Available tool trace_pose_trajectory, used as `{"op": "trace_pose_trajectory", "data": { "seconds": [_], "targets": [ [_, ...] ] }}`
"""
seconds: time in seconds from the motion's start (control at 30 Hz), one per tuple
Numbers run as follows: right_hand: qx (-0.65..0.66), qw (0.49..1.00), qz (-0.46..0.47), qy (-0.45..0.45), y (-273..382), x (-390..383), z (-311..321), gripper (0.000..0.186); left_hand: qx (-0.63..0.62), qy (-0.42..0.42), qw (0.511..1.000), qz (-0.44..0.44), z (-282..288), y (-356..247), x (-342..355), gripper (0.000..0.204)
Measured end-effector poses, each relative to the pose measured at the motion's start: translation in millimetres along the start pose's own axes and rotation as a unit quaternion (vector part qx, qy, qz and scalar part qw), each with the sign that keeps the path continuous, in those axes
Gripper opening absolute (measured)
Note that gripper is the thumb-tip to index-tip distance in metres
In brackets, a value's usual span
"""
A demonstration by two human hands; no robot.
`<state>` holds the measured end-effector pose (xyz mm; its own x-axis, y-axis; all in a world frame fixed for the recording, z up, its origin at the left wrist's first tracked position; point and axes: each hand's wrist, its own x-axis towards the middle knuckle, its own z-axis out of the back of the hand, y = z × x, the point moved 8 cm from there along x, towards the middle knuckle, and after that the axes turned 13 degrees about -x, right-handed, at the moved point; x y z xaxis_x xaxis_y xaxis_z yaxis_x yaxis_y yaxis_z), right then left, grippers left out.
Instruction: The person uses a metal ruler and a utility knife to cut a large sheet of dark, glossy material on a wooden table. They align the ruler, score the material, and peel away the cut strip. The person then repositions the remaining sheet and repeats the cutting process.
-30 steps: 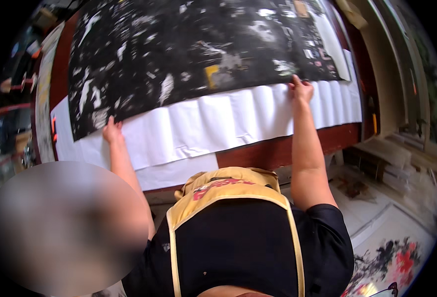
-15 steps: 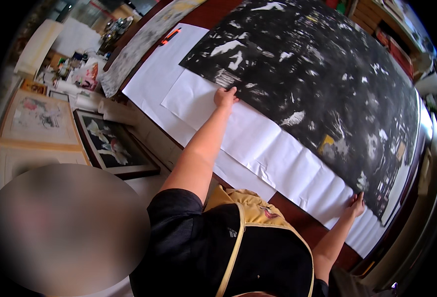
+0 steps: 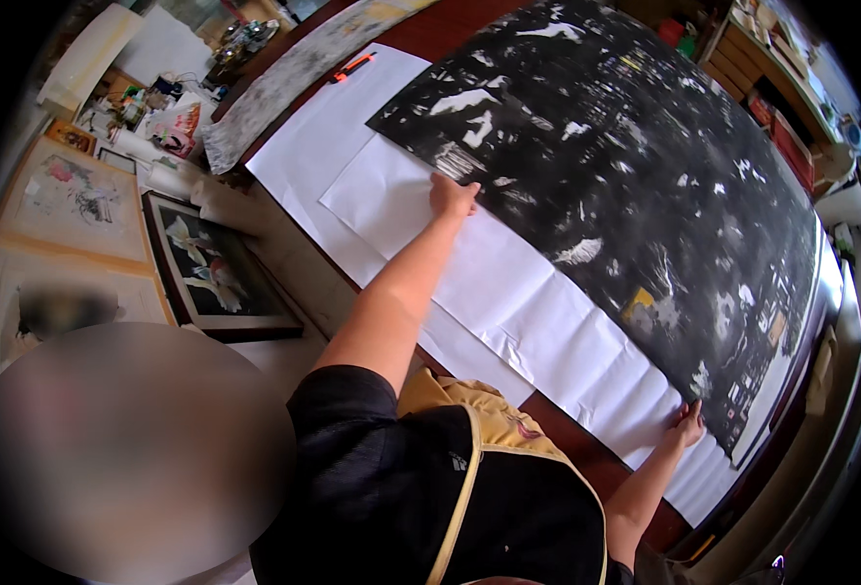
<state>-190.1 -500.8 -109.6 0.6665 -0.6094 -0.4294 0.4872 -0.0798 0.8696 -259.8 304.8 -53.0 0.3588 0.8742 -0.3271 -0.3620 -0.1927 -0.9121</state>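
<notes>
A large black painted sheet (image 3: 606, 175) with white blotches and a yellow patch lies over white paper (image 3: 537, 312). My left hand (image 3: 453, 197) is at the sheet's near edge, towards its left corner, with the fingers closed on that edge. Farther right along the same edge, my right hand (image 3: 687, 426) pinches the sheet near its right corner. The white paper shows below both hands, with creases and ripples towards the right. Some fingertips are hidden under the sheet.
An orange and black cutter (image 3: 353, 67) lies on the white paper at the far left. A long grey painted strip (image 3: 299, 83) runs along the table's left. Beside the table stand a framed flower picture (image 3: 211, 268) and paper rolls. Wooden drawers (image 3: 737, 58) are at the far right.
The whole view has shifted and turned slightly. Both hands keep their places along the sheet's near edge, and the sheet shows no clear movement over the paper.
</notes>
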Motion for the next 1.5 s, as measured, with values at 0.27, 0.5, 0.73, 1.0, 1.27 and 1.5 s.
{"op": "trace_pose_trajectory", "data": {
  "seconds": [0.27,0.5,0.73,1.0,1.27,1.5],
  "targets": [
    [0.045,0.999,0.002,0.022,0,-4,-15,0.037,0.197,0.132,0.836,-0.495,-106,-47,-127,0.037],
    [-0.007,0.998,-0.006,-0.062,28,-32,-7,0.053,0.233,0.380,0.658,-0.607,-231,3,-341,0.051],
    [-0.017,1.000,0.021,0.006,42,-40,39,0.034,0.361,0.371,0.633,-0.575,-238,32,-359,0.059],
    [-0.508,0.748,0.330,-0.271,148,77,219,0.034,0.396,0.354,0.615,-0.583,-238,25,-375,0.063],
    [-0.684,0.664,0.145,-0.267,148,192,259,0.020,0.386,0.346,0.614,-0.595,-239,21,-382,0.070],
    [-0.686,0.698,0.135,-0.152,131,183,261,0.030,0.436,0.349,0.603,-0.569,-221,17,-366,0.071]
  ]
}}
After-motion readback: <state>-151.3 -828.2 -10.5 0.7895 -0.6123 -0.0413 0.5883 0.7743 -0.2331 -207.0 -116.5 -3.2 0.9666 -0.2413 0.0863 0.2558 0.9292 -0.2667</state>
